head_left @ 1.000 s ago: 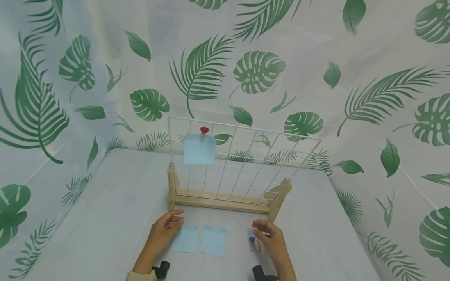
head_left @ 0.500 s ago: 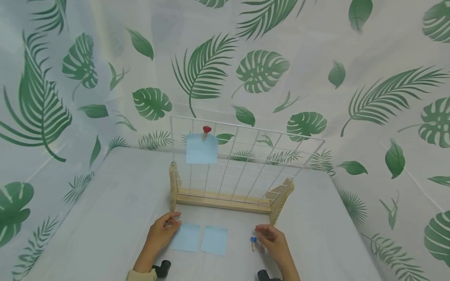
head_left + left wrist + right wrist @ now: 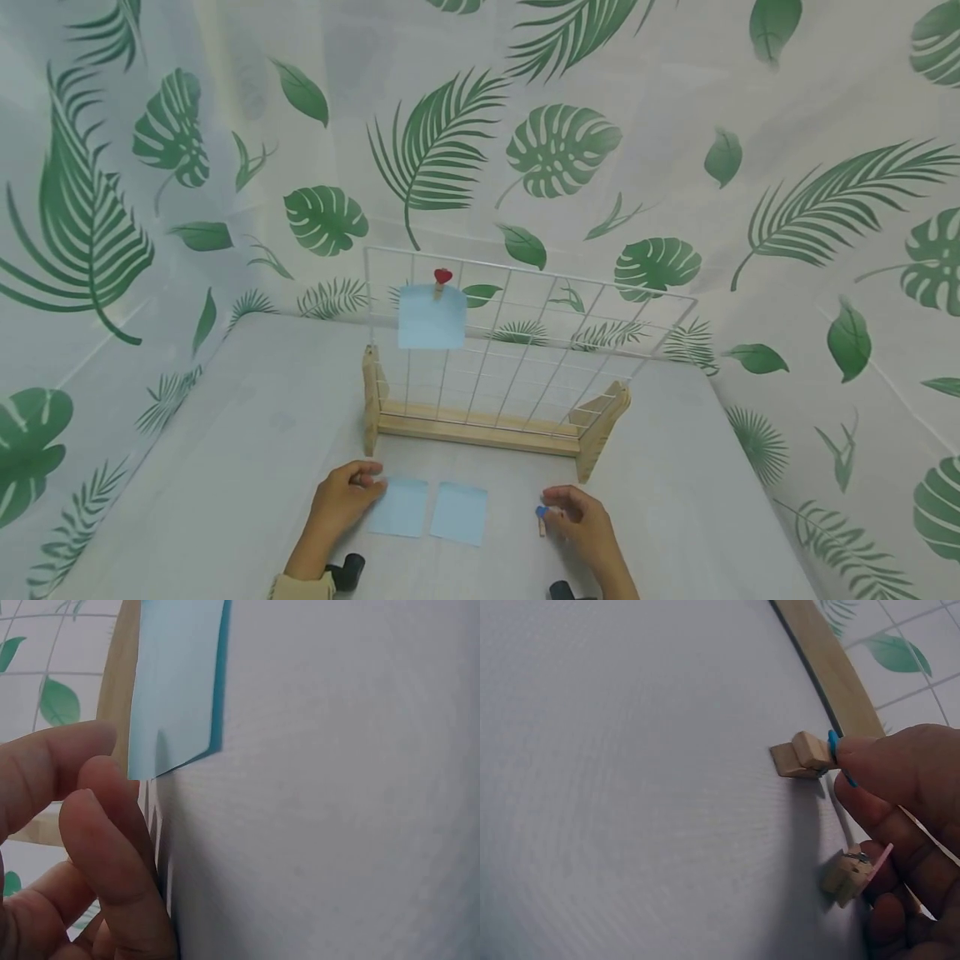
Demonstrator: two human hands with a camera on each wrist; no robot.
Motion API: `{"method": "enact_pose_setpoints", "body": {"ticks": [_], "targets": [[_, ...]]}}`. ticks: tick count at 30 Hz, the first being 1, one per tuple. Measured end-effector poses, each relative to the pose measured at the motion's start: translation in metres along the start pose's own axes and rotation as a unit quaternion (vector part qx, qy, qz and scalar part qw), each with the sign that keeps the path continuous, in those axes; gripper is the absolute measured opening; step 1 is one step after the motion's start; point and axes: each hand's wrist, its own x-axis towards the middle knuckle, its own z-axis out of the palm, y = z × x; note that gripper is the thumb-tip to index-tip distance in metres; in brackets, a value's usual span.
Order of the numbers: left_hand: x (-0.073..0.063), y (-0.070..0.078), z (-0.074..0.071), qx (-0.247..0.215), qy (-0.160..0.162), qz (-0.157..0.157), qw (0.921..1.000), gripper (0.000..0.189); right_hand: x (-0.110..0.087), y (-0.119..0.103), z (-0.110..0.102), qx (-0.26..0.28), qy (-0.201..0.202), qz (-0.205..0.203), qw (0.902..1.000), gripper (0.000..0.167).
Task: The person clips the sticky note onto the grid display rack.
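One desk [image 3: 247, 433], one rack [image 3: 480, 437]. Two hands, forearms cropped: left hand [image 3: 341, 502], grip apart; right hand [image 3: 588, 527], grip clamped. Three notes: hung note [image 3: 432, 321] on the rack, two flat notes [image 3: 399, 508] near the left hand. Three pegs: red peg [image 3: 442, 277] above, blue peg [image 3: 808, 752] pinched in the right grip, pink peg [image 3: 847, 879] mostly hidden in head view.

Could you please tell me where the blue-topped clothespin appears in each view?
Head: the blue-topped clothespin is low, right of centre, at the right hand.
Left wrist: not in it.
Right wrist: right of centre, at the fingertips.
Shared landmark: the wooden rack base, also upper left in left wrist, upper right in right wrist.
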Motion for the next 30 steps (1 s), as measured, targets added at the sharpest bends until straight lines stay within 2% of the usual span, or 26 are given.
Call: {"method": "enact_pose_setpoints", "body": {"ticks": [11,18,25,30], "targets": [[0.0052,0.0023,-0.0009,0.029,0.001,0.019,0.9994,0.011,0.0008,-0.0035,0.0026,-0.044,0.023,-0.005,0.9988,0.026],[0.0027,-0.0018,-0.0007,0.017,-0.010,0.007,0.9998,0.003,-0.0025,-0.0025,0.0017,-0.095,0.033,-0.009,0.9949,0.017],[-0.0008,-0.0054,-0.0018,0.000,-0.013,0.018,0.9998,0.003,-0.0022,0.0016,0.0015,-0.094,0.020,-0.019,0.9952,0.013],[-0.0019,-0.0026,-0.0046,0.031,-0.007,0.032,0.9990,0.004,-0.0002,0.0039,-0.0004,-0.083,0.019,-0.027,0.9960,0.015]]}}
